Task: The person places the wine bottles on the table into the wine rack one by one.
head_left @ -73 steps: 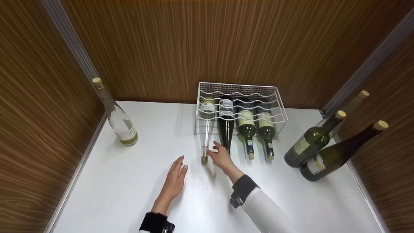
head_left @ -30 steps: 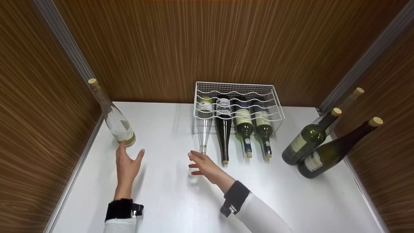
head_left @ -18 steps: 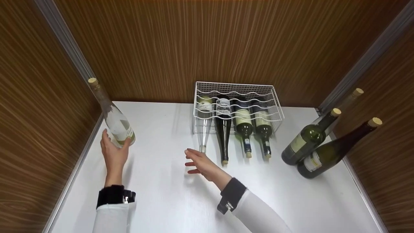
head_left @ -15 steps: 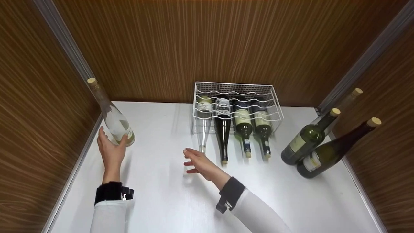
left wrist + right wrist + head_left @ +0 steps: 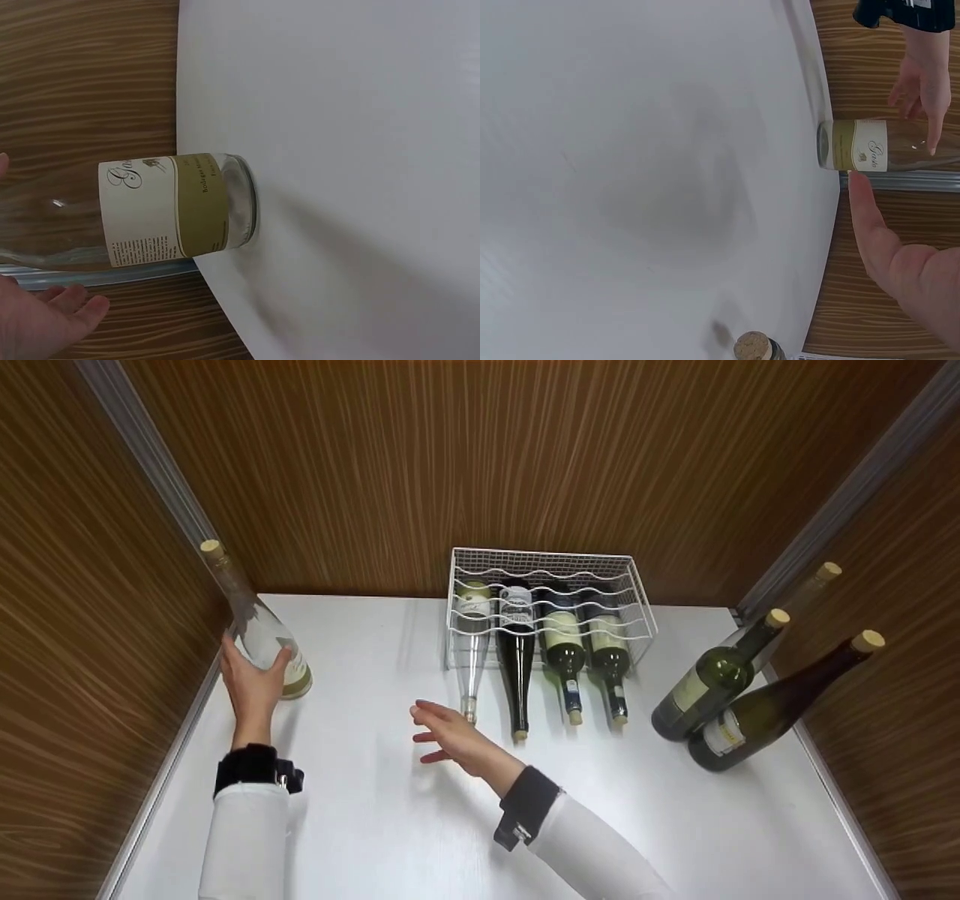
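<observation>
My left hand (image 5: 253, 684) reaches round the near side of a clear wine bottle (image 5: 259, 626), thumb and fingers spread on either side of it. This bottle stands upright at the left, with a cork in its neck and a white and olive label (image 5: 161, 210). In the left wrist view, gaps show between the fingers (image 5: 71, 304) and the glass. Out over the table, my right hand (image 5: 459, 739) hovers with loosely extended fingers, holding nothing. Its fingertips are near the corked neck of another clear bottle (image 5: 471, 656), which lies in a white wire rack (image 5: 544, 553).
Also lying in the rack are a dark bottle (image 5: 517, 667) and two green bottles (image 5: 568, 656), necks toward me. At the right stand a green bottle (image 5: 705, 694), a brown bottle (image 5: 772, 716) and a clear one (image 5: 802, 600) behind. Wood-grain walls (image 5: 420, 472) enclose the white table (image 5: 360, 810).
My left hand has moved from mid-table to the left-hand bottle and up along it. My right hand has left the clear bottle's neck in the rack and drifted left.
</observation>
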`<act>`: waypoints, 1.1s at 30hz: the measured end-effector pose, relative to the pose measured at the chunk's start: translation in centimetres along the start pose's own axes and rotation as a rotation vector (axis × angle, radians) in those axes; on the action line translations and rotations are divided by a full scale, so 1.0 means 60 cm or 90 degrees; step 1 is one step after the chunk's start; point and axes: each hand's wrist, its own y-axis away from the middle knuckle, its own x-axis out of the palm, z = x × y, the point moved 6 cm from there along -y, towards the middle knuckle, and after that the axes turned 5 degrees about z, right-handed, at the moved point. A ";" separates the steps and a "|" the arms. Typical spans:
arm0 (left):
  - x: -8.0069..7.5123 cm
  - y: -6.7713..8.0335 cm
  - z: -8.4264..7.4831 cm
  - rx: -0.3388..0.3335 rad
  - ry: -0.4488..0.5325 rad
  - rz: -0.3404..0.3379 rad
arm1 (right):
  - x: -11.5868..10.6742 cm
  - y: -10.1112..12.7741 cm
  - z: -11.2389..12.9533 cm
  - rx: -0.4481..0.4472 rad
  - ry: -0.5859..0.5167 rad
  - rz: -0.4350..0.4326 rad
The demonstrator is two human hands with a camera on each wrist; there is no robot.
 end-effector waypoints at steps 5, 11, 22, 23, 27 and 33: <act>-0.003 -0.027 -0.004 -0.019 -0.013 0.015 | 0.006 -0.001 0.002 0.004 0.002 0.007; -0.001 -0.049 -0.009 -0.040 -0.019 0.039 | 0.010 -0.002 0.006 0.000 0.005 0.009; -0.001 -0.054 -0.014 -0.019 0.015 0.015 | 0.012 -0.006 0.005 0.001 -0.003 0.016; 0.000 -0.054 -0.015 -0.015 0.014 0.014 | 0.011 -0.006 0.005 0.001 -0.004 0.015; 0.007 -0.051 -0.019 -0.006 0.020 0.016 | 0.006 -0.007 0.010 -0.001 -0.010 0.013; 0.026 -0.041 -0.025 0.010 0.017 0.033 | 0.000 -0.006 0.016 0.001 -0.025 0.007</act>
